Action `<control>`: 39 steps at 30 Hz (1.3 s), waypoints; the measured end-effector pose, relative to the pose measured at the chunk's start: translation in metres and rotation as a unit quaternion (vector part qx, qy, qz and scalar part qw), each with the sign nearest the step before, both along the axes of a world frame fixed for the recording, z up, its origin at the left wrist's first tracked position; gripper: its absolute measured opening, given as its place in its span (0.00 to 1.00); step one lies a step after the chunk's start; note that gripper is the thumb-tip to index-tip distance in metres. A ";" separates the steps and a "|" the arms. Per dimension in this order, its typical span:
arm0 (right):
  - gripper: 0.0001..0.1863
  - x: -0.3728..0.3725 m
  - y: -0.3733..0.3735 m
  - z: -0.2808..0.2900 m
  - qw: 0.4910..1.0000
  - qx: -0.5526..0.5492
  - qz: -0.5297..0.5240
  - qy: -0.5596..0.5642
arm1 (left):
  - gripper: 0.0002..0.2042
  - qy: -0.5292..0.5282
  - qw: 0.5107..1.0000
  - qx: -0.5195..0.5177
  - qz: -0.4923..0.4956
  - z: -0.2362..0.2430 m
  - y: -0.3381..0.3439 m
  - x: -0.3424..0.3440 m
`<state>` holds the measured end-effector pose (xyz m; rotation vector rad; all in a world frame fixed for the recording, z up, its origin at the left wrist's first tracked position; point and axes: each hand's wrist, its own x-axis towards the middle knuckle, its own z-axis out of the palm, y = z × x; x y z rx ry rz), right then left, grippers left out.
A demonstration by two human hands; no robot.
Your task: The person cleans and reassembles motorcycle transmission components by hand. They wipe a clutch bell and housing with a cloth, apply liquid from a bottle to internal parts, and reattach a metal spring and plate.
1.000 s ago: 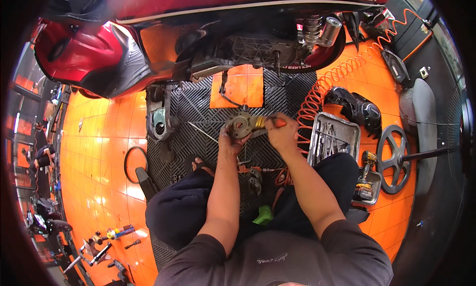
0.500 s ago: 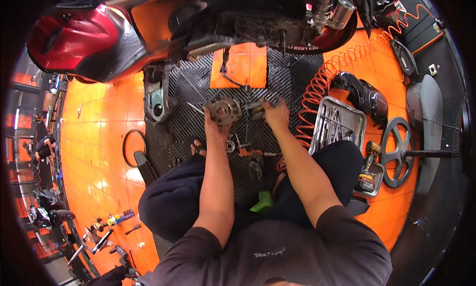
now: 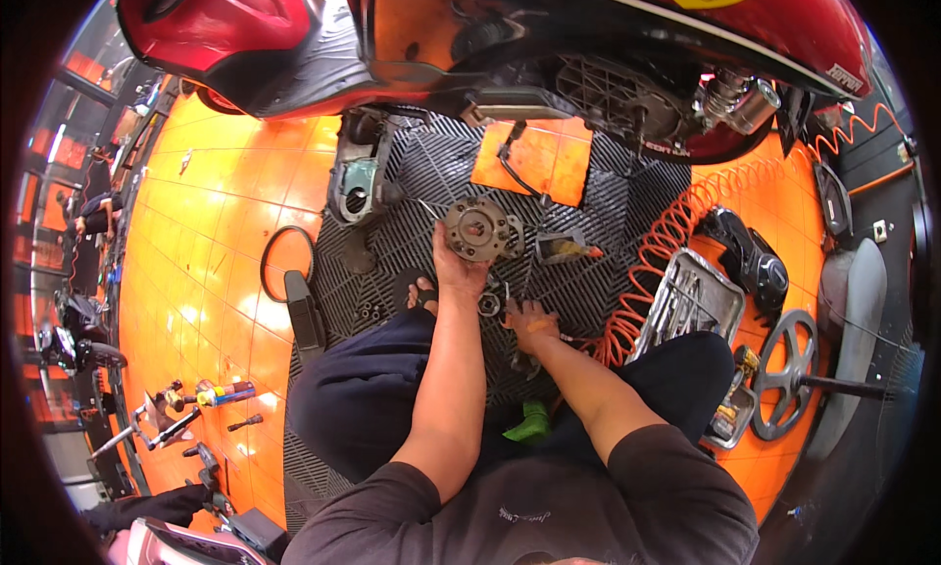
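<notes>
My left hand (image 3: 459, 267) is closed on a round metal clutch part (image 3: 478, 230), a greyish disc with holes around its centre, held up over the mat. A thin pale rod sticks out beside its left edge. Lower and to the right, my right hand (image 3: 532, 324) reaches down to the mat with its fingers apart. It covers the spot where an orange air tool lay, and most of what is under it is hidden. A ring-shaped metal part (image 3: 489, 303) lies just left of its fingers. Beyond this hand lies a greyish piece with a red tip (image 3: 569, 248).
A red scooter (image 3: 588, 65) stands across the far side. A metal tray of tools (image 3: 692, 300) and a coiled orange air hose (image 3: 647, 291) lie to the right. A greenish-grey casing (image 3: 361, 185), a belt (image 3: 265, 264) and a green cloth (image 3: 530, 421) lie around the ribbed black mat (image 3: 431, 173).
My right hand has let go of the greyish piece and moved nearer, down over the orange air tool. My left hand still holds the clutch part, now turned flatter to view. The whole view has shifted.
</notes>
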<state>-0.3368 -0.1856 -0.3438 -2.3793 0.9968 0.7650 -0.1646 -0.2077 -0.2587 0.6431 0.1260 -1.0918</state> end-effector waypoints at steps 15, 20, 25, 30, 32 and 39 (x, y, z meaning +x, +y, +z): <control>0.27 -0.035 -0.040 0.056 0.957 -0.014 -0.081 -0.278 | 0.21 -0.250 0.958 0.143 0.017 0.034 0.000 0.001; 0.29 -0.024 -0.026 0.202 0.933 0.018 -0.223 -0.280 | 0.24 -0.315 0.936 0.157 -0.001 0.040 0.004 -0.004; 0.30 -0.032 -0.019 0.220 0.917 -0.027 -0.274 -0.290 | 0.21 -0.263 0.948 0.180 -0.013 0.048 0.011 -0.008; 0.32 -0.035 -0.017 0.217 0.904 0.007 -0.298 -0.307 | 0.22 -0.188 0.975 0.096 -0.065 0.051 0.020 -0.021; 0.32 -0.034 -0.014 0.222 0.904 0.010 -0.313 -0.291 | 0.24 -0.198 0.971 0.115 -0.061 0.048 0.022 -0.025; 0.35 -0.021 -0.023 0.255 0.925 0.028 -0.265 -0.272 | 0.23 -0.198 0.970 0.104 -0.099 0.039 0.022 -0.025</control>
